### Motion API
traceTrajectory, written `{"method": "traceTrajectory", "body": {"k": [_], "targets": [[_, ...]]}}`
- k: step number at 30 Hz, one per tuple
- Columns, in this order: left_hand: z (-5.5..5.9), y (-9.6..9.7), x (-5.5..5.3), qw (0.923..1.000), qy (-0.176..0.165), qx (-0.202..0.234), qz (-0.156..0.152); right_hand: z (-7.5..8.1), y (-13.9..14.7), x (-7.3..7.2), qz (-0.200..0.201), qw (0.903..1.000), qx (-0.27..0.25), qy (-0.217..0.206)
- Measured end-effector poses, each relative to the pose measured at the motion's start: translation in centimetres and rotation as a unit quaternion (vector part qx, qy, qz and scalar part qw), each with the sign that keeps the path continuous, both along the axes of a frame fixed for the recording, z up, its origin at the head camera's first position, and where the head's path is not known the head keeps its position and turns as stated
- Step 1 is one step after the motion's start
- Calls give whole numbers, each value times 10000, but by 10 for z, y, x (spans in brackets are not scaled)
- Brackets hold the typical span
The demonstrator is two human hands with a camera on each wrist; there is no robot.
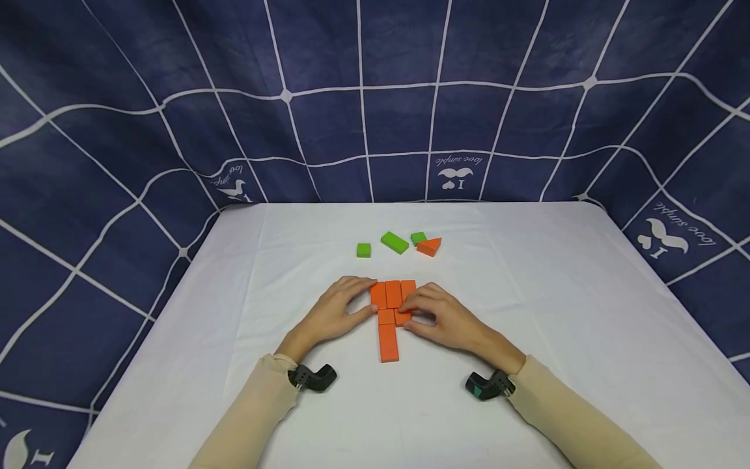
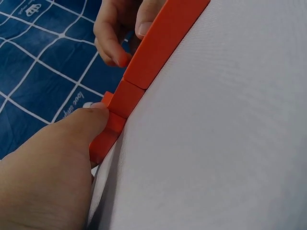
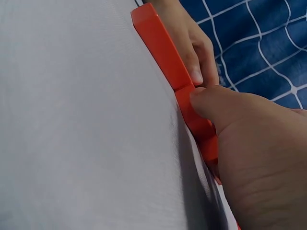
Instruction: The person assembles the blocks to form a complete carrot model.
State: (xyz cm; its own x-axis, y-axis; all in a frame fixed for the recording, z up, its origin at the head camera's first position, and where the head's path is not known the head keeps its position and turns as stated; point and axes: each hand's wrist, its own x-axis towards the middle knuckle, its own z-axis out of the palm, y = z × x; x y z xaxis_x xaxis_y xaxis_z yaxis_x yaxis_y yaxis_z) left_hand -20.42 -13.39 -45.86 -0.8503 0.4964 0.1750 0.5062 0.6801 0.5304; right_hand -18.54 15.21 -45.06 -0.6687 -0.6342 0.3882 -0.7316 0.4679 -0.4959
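Orange building blocks lie flat together: three side by side at the far end, two smaller ones below them, and a long orange block (image 1: 388, 343) nearest the person. My left hand (image 1: 334, 311) holds the leftmost far block (image 1: 378, 296) at its left side, thumb at the near corner and a fingertip at the far corner. With thumb and fingers, my right hand (image 1: 450, 318) pinches the right small block (image 1: 402, 318), partly covering it and the far right block (image 1: 409, 288). In the left wrist view, the left thumb (image 2: 88, 120) presses against orange block edges.
Beyond the orange group lie a small green block (image 1: 364, 250), a longer green block (image 1: 395, 242), and another green block (image 1: 418, 238) touching an orange triangular block (image 1: 430, 247). A white cloth (image 1: 176, 391) covers the table; a dark blue checked curtain (image 1: 328, 124) surrounds its back and sides.
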Motion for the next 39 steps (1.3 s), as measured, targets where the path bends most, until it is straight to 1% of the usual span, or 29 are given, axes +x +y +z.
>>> {"method": "traceTrajectory", "body": {"k": [6,11,17,21,25,28,31,34,39], "targets": [[0,0,0,10000,25,-3,8,-1,0,-2,44,10000,-23,80],[0,-1,-1,10000,43,-5,23,0,-4,-3,34,10000,-43,57],[0,-2,0,9999,26,100,30,3,-4,-10,-45,10000,-47,-65],[-1,-2,0,10000,31,51,19,5,-1,-23,-308,9988,-345,-139],[0,-2,-1,10000,63,-5,2,3,-1,-42,-730,9949,-690,-49],[1,-1,-1,10000,65,-10,5,1,-3,-56,-1000,9917,-809,-1],[2,-2,-1,10000,72,-2,16,-1,-6,-68,-1067,9917,-716,-92],[2,-2,-1,9999,107,18,25,-3,-8,-77,-1043,9933,-449,-233],[1,-2,-1,9999,102,18,-9,-5,-11,-82,-1136,9923,-51,-497]]}}
